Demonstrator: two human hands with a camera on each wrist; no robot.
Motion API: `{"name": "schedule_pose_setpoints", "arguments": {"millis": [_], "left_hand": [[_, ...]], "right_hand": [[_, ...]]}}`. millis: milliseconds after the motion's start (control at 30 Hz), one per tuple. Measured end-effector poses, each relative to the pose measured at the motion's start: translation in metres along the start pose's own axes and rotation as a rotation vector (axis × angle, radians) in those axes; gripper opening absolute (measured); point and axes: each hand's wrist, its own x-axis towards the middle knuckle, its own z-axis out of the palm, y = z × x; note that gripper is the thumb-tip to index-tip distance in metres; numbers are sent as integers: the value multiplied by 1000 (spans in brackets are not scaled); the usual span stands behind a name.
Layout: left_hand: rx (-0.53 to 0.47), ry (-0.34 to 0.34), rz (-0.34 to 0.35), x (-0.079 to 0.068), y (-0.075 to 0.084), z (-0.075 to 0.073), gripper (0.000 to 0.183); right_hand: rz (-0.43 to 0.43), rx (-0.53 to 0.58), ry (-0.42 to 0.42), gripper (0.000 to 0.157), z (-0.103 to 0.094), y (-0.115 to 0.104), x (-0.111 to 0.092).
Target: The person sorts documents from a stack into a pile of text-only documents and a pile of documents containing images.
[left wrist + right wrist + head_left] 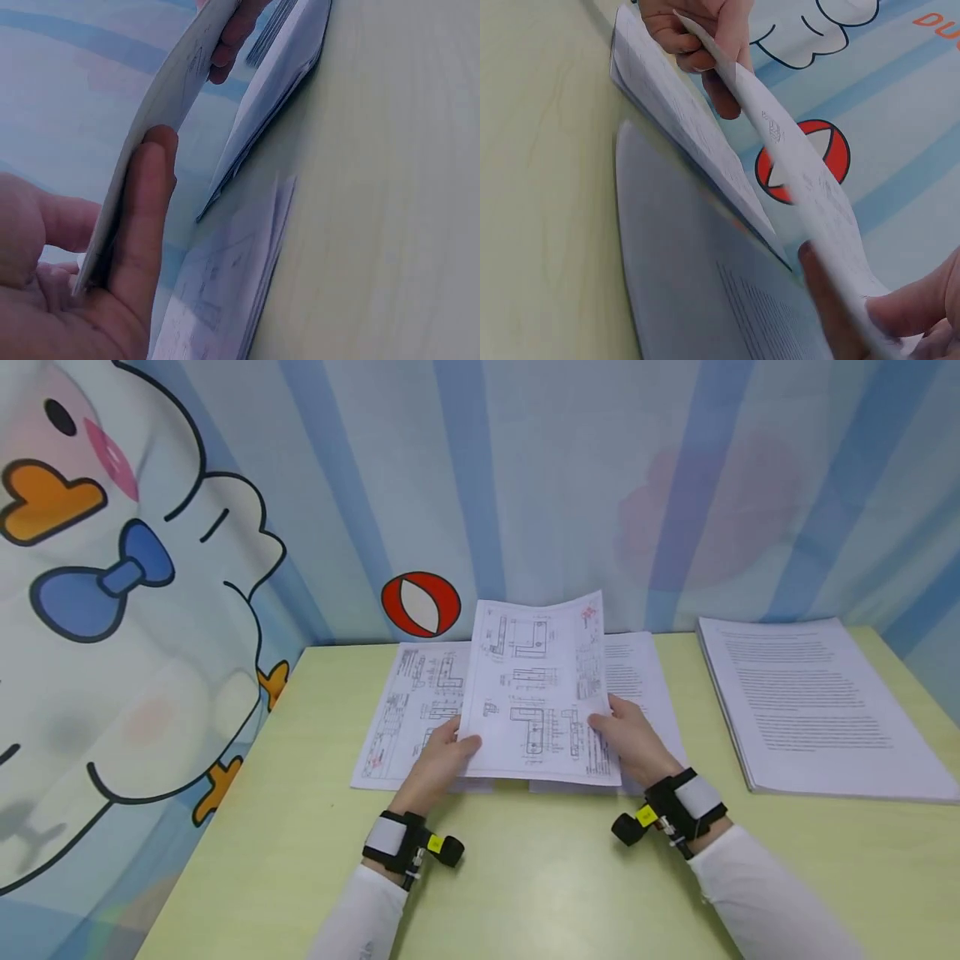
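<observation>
I am looking down at a pale green table (525, 877) set against a striped blue wall with a cartoon duck (112, 610) on it. Both hands are holding up one sheet (536, 685), a printed technical drawing, so that it is standing tilted above the table's middle. My left hand (438, 768) is pinching the sheet's lower left edge, thumb lying along the front; in the left wrist view the thumb (142, 217) is pressing the paper's face while the other fingers are sitting behind it. My right hand (633, 739) is pinching the lower right edge in the same way, thumb in front. The hands are apart, one at each side of the sheet.

Under the raised sheet two low piles are lying flat, side by side: a drawing pile (408, 710) on the left and a text pile (637, 672) on the right, partly hidden. A thicker stack (810, 702) of typed pages is sitting well apart at the far right of the table. A red and white ball (421, 603) is showing on the wall just behind the sheet.
</observation>
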Motion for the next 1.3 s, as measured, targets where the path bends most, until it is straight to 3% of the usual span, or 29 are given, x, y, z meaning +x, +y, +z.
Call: {"name": "schedule_pose_setpoints", "arguments": {"millis": [167,333,600,733,933,1100,1300], "left_hand": [[60,112,-30,1,0,-26,41],[177,187,-33,2,-1,-53,42],[328,271,-67,-3,-2,-88,45],[380,299,-69,-6,-4,-99,45],[381,330,-118,-8,-9,-112,45],[359,326,-166,-8,-13,-119,45],[378,312,-212,-6,-17,-124,46]], "right_hand": [[-12,-31,-26,54,25,-7,7],[-46,-47,-25,47,47,-8,17],[-71,-94,1,40,79,-8,32],[-96,-126,-10,38,93,-7,34],[-97,-134,-54,41,109,-7,35],[-91,-119,-70,33,116,-4,35],[-106,-215,-69,25,120,-2,38]]}}
